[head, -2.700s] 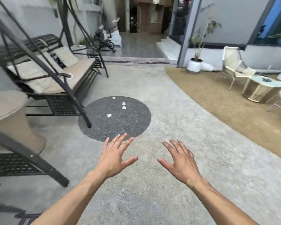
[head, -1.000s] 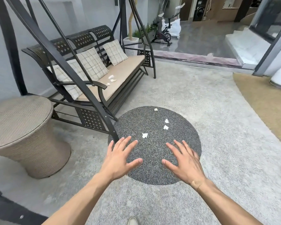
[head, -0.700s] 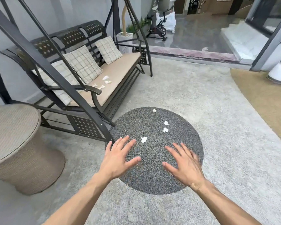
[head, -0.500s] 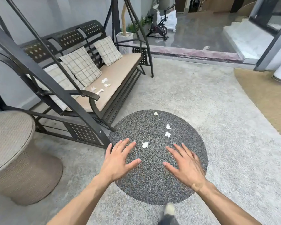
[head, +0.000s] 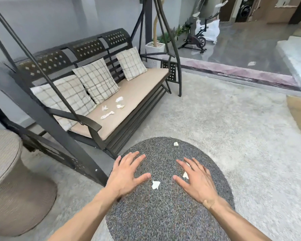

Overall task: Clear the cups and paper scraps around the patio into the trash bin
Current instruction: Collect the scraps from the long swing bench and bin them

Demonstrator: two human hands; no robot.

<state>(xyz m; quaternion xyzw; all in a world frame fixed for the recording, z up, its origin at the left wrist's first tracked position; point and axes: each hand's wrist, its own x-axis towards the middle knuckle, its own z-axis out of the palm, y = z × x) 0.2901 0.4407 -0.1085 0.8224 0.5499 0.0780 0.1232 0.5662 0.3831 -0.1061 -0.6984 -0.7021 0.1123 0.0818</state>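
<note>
Both arms reach forward and down over a round dark gravel patch (head: 163, 214) set into the patio floor. The left hand (head: 124, 176) is palm down, fingers (head: 129, 159) straight and spread, holding nothing; it hangs over the patch's left edge. The right hand (head: 195, 181) is likewise palm down with spread, straight fingers, empty, over the middle of the patch. A white paper scrap (head: 155, 184) lies on the patch between the two hands. A second scrap (head: 185, 175) shows just beside the right thumb, partly hidden by that hand, and a third (head: 175, 143) sits near the patch's far edge. More crumpled scraps (head: 111, 106) lie on the swing bench's seat cushion (head: 137, 91), toward its front edge.
</note>
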